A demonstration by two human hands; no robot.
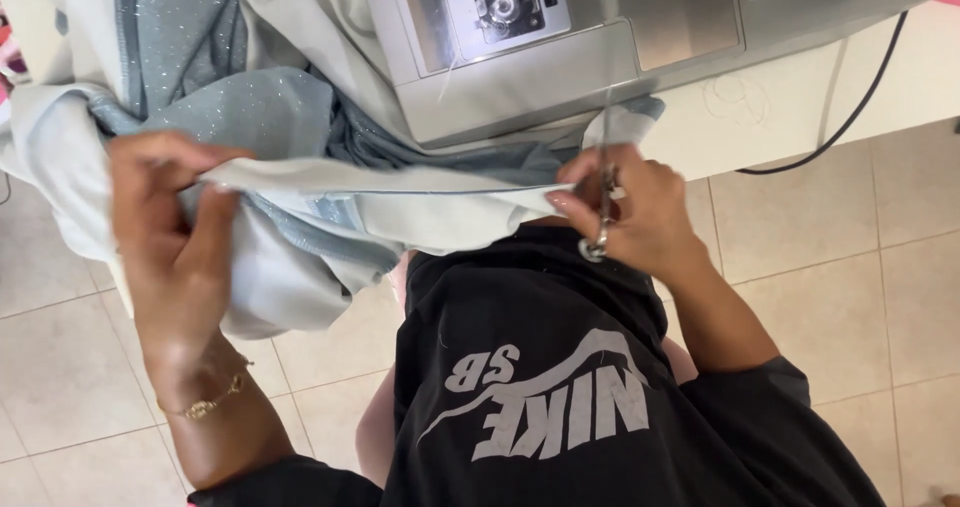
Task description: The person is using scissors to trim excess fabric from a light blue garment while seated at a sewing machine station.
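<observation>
Beside the sewing machine [560,47], hands pinching pale fabric [400,202] taut, right [630,212] gripping scissors [603,207].

Left hand [170,229] pinches one end of a pale fabric [380,202] edge, right hand [625,207] pinches the other end, edge pulled straight between them. Right hand also holds small metal scissors [603,212], blades up. Sewing machine [560,47] sits on white table [790,97] just behind; black cable [850,107] hangs off table edge.
</observation>
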